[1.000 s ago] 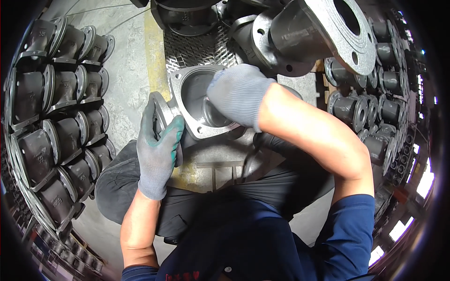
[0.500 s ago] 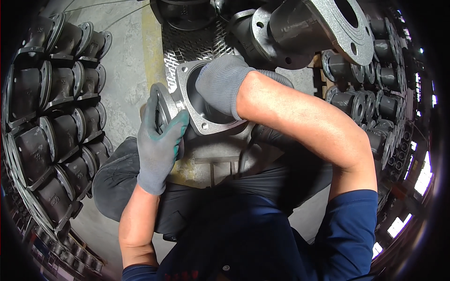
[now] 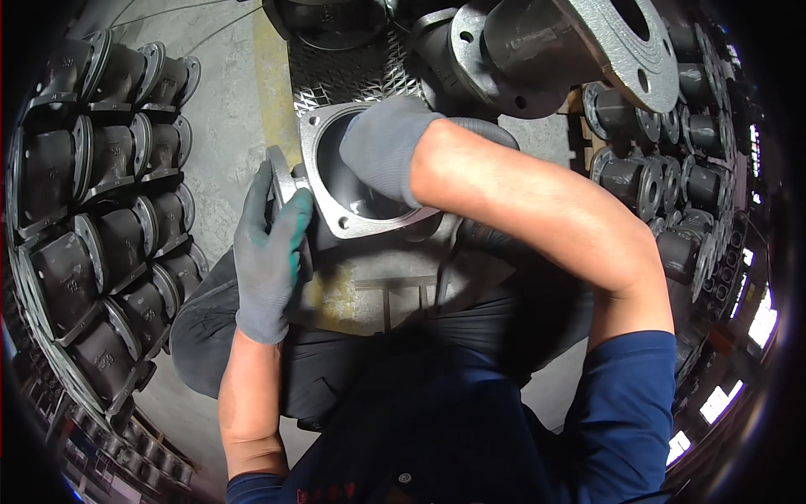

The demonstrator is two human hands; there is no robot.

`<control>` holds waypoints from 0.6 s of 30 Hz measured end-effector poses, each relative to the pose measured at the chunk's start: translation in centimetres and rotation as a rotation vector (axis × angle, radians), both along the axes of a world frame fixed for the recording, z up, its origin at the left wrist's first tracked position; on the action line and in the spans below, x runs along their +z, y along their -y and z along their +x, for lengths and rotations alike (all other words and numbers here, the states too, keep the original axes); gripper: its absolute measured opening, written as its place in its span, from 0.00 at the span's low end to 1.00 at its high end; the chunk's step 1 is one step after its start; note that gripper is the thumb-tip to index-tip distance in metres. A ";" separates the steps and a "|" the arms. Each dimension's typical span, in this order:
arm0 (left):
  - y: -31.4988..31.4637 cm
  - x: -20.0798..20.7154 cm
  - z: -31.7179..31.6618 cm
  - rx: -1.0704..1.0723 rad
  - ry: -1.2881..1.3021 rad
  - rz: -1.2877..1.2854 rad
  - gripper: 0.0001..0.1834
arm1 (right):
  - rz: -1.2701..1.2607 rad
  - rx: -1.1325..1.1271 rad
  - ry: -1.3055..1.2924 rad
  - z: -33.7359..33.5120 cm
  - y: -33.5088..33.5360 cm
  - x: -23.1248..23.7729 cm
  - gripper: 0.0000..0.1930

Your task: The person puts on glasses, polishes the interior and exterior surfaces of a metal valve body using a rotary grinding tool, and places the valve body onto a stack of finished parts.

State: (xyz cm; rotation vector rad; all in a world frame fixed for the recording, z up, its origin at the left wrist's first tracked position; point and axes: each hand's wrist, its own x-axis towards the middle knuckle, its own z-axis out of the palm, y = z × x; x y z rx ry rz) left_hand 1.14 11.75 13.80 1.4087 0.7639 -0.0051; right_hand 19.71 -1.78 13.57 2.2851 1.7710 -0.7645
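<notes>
A dark cast valve body [image 3: 329,220] with a bright, squarish machined flange faces up between my knees. On its left side is a second, round flange [image 3: 280,172]. My left hand [image 3: 270,244], in a grey glove with green on the palm side, grips this round flange, thumb on the near side and fingers around the outer edge. My right hand [image 3: 382,151], in a grey glove, reaches into the wide opening of the squarish flange. Its fingers are hidden inside the body, so what they touch or hold does not show.
Beyond the body lies a dark metal tread plate [image 3: 344,80] beside a yellow floor stripe [image 3: 270,76]. A large flanged casting [image 3: 537,50] stands close at the far right. Stacked valve bodies [image 3: 109,151] line the left; more flanged castings [image 3: 621,113] stand at right.
The valve body has shifted slightly left and turned a little, and my left hand has moved left with its round flange. My right hand stays inside the opening, slightly further left.
</notes>
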 end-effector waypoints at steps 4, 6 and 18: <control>-2.9 -2.2 -0.8 -0.303 0.126 0.492 0.30 | 0.074 -0.047 -0.104 1.2 0.1 4.1 0.10; -4.4 -3.9 -2.1 -0.287 0.040 0.389 0.26 | 0.113 -0.069 -0.190 1.5 -0.7 3.7 0.10; -6.5 -7.6 -4.4 -0.140 -0.044 0.378 0.22 | 0.066 0.096 -0.285 0.2 -6.7 1.9 0.12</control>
